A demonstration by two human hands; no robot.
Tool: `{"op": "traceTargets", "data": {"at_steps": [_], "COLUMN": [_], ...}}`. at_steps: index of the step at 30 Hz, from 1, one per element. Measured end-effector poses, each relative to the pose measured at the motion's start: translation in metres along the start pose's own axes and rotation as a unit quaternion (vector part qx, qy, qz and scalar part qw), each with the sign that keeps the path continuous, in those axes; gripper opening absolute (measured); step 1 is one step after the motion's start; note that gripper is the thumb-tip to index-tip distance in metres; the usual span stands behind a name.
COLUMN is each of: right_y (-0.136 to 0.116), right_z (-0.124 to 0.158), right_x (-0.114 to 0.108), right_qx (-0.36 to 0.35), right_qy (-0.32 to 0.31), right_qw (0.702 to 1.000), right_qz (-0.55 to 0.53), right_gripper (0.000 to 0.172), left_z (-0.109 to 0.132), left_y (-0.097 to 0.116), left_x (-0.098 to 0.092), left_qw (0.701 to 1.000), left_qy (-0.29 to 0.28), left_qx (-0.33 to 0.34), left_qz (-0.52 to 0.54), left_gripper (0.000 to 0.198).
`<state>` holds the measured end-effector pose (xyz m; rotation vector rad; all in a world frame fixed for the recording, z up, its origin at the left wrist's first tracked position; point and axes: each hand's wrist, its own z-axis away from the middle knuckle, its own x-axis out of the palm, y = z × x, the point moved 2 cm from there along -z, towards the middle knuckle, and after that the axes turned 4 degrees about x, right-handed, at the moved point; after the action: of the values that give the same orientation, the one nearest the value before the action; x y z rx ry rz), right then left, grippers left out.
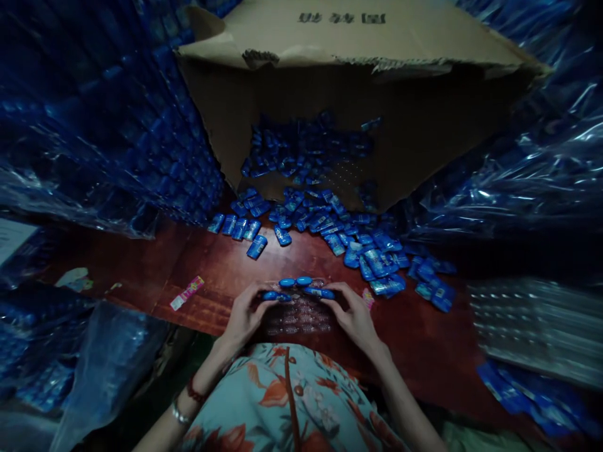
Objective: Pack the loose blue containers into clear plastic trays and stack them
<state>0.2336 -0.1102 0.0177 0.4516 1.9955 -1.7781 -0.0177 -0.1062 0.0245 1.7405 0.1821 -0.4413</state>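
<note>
Blue packets are pinched at their outer ends, one [269,295] by the left hand [247,307] and one [320,292] by the right hand [352,309], fingers nearly closed around each, probably so that the undersides are left free above the clear plastic tray [301,317]. Two more packets [296,282] are seen at its far end. The tray is placed near the tabletop's [226,270] front edge; room is left before the packet heap [381,260] at the cardboard carton's [452,125] mouth.
</note>
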Motion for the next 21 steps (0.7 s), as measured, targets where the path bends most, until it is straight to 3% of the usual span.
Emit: {"op": "traceTargets", "data": {"at_steps": [4,9,16,21], "right_y": [-0.012,-0.026,-0.054,-0.056], "right_z": [-0.005,-0.005,-0.011,-0.012], "right_x": [0.016,0.022,0.035,0.045], "right_qx": [-0.11,-0.135,-0.138,-0.129], "right_qy": [-0.041,-0.085,-0.127,-0.121], "right_qw": [0.98,0.915,0.877,0.875], "right_qz": [0.16,0.369,0.442,0.45], "right_gripper": [0.02,0.026,0.022,0.023], "left_z": [-0.004,-0.011,-0.015,-0.011], "left_y": [-0.006,-0.009,0.007,0.0], "left_x": [0.024,0.025,0.028,0.037], "left_qw": [0.991,0.957,0.91,0.892], "left_qy": [-0.01,-0.093,-0.195,-0.188], "left_qx": [0.117,0.194,0.188,0.212], "left_qz": [-0.066,-0.196,-0.315,-0.352], "left_gripper": [0.018,0.031,0.026,0.031]}}
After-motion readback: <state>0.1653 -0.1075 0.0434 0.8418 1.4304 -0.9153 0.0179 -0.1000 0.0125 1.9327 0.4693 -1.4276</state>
